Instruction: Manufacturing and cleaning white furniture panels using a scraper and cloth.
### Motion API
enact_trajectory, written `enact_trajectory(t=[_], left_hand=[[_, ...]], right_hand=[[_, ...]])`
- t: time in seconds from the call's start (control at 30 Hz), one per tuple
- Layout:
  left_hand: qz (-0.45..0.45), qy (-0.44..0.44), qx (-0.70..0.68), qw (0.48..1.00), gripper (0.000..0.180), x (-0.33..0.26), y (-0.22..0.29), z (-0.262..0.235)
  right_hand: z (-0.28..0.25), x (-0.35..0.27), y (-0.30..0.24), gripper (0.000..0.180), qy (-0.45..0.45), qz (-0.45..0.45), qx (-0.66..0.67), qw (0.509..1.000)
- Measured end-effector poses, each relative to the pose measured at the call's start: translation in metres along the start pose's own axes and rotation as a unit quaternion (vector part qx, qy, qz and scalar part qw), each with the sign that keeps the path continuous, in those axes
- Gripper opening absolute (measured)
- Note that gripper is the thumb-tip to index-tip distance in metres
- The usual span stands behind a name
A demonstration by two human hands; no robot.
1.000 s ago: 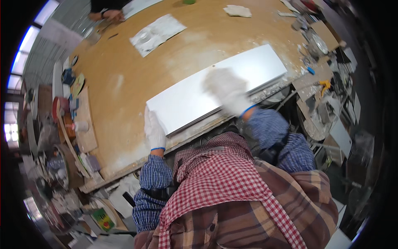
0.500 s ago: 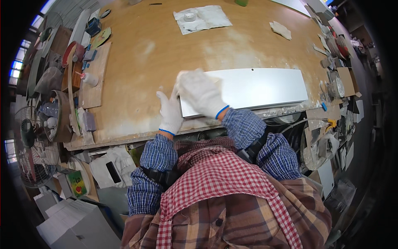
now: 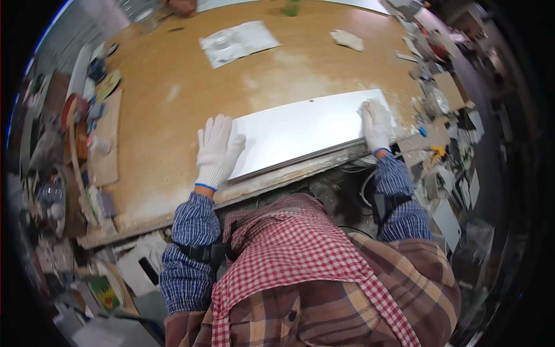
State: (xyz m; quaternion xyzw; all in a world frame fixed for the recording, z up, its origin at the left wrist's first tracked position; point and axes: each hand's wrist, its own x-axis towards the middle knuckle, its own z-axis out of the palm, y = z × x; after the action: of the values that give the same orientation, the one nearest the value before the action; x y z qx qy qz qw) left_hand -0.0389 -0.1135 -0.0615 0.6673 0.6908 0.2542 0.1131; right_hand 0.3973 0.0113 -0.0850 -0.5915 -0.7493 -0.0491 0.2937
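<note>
Print shows on a green and yellow packet (image 3: 106, 293) below the tabletop's near left corner, too blurred to make out. A white bottle (image 3: 100, 144) stands on a plank (image 3: 104, 169) along the left edge of the tabletop (image 3: 165, 124). A clear jar (image 3: 146, 21) is by the far left corner; its contents cannot be told. At the far edge stands a green container (image 3: 291, 7), also too blurred to see into. A white sheet of paper (image 3: 248, 41), toward that edge, carries a small round white thing (image 3: 221, 43).

The white board (image 3: 298, 128) lies flat along the near edge, a narrow strip of tabletop showing between them. Bare brown surface stretches from its long far side to the paper, and from its left end to the plank.

The gloved left hand (image 3: 217, 147) lies flat at the board's left end, fingers loosely apart, thumb over the white face. The gloved right hand (image 3: 376, 124) rests on the right end; whether it grips anything underneath cannot be told.
</note>
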Motion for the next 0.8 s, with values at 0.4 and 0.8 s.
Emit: enact_trajectory(t=[0.4,0.8], left_hand=[[0.198,-0.003,0.189,0.962,0.072,0.006,0.053,-0.019],[0.203,-0.188,0.273,0.921,0.095,-0.031,0.067,-0.023]], right_hand=[[0.012,-0.007,-0.191,0.023,-0.005,-0.308,0.194,0.931],[0.000,0.031,0.137,0.037,-0.070,0.090,-0.102,0.988]])
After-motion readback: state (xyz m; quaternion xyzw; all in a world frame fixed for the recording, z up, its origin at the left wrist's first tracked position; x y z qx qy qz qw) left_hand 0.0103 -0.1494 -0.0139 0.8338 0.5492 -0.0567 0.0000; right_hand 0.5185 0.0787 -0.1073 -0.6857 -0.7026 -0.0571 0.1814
